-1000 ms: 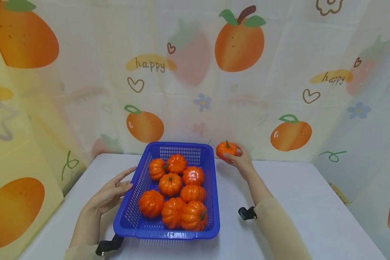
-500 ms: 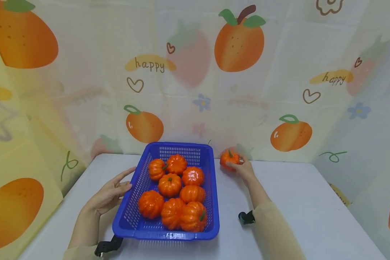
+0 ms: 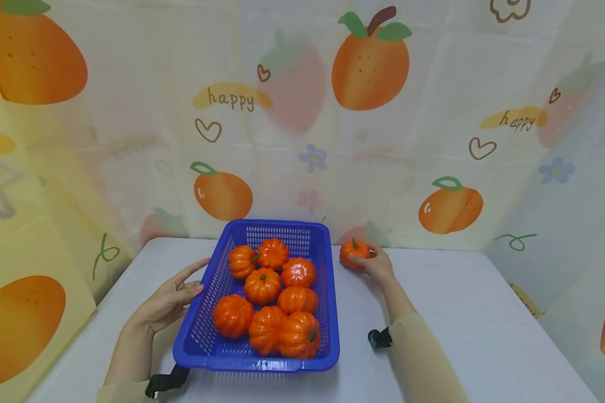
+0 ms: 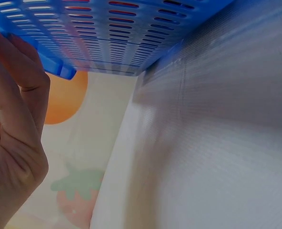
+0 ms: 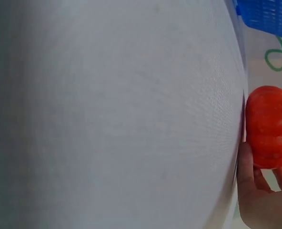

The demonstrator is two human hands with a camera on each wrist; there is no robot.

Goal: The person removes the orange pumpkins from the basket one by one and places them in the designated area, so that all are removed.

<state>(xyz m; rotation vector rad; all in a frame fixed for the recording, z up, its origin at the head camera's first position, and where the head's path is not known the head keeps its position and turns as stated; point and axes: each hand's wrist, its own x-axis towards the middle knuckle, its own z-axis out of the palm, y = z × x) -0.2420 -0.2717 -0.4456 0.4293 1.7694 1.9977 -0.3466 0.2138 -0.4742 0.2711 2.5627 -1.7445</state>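
A blue plastic basket [image 3: 256,364] with slotted walls stands on the white table, holding several small orange pumpkins [image 3: 263,286]. At its left rim is my left hand [image 3: 163,305], fingers extended and fingertips against the outside. The left wrist view shows that hand [image 4: 17,119] reaching up to the basket's side [image 4: 117,43]. Beyond the basket's right far corner, my right hand [image 3: 381,266] holds another orange pumpkin [image 3: 352,254] with a green stem, low at the table's back edge. The right wrist view shows fingers round this pumpkin [image 5: 268,126], one finger on the table side.
The white table [image 3: 464,324] extends to the right of the basket. Behind it hangs a pale cloth backdrop [image 3: 282,168] printed with fruit, hearts and words. Each wrist wears a black strap mount, such as the right one [image 3: 380,338].
My right hand has lowered the pumpkin from in front of the backdrop to the table's back edge, slightly rightward. The left hand and basket stay essentially in place.
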